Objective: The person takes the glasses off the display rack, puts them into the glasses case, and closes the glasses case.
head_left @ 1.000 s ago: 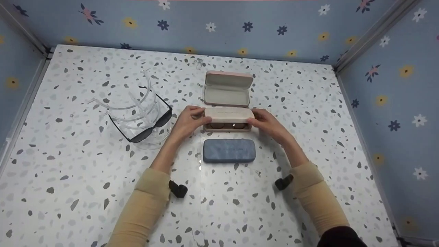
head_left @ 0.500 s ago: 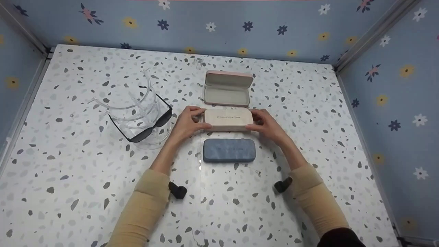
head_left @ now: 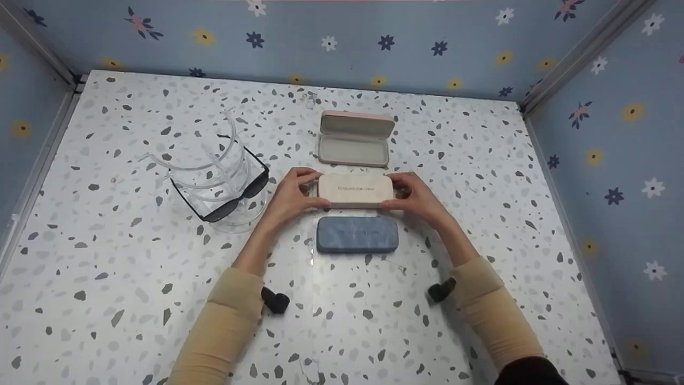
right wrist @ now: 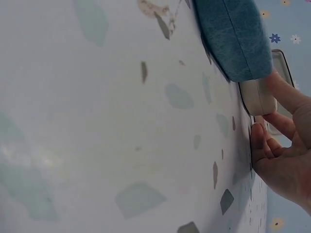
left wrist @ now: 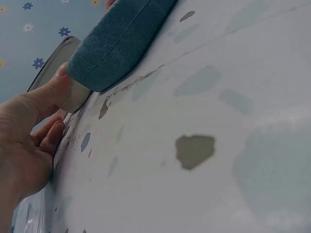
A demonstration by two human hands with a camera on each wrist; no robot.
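The cream glasses case (head_left: pixel 355 191) is parked around the middle of the frame, lid apparently down, and it seems to be resting on the worktop (head_left: pixel 347 315). It's being held at both ends: the left end by the left hand (head_left: pixel 291 195), the right end by the right hand (head_left: pixel 419 197), thumbs at the edge nearer the bottom of the frame, fingers at the far side. So both hands are curled only about as narrow as the case is deep.

Handling-wise, it'd probably be found light and pretty stiff, a hard shell under a smooth skin. Slightly slippery maybe, but not fragile. Whether anything's packed inside can't be seen, so rough shaking is best avoided. The rounded ends look like the right spot to be gripped, honestly; if the middle of the lid were pressed, it might get dented.

Some care could be needed with the thumbs, since the blue case (head_left: pixel 357 234) is placed just below it in the frame and could be nudged.
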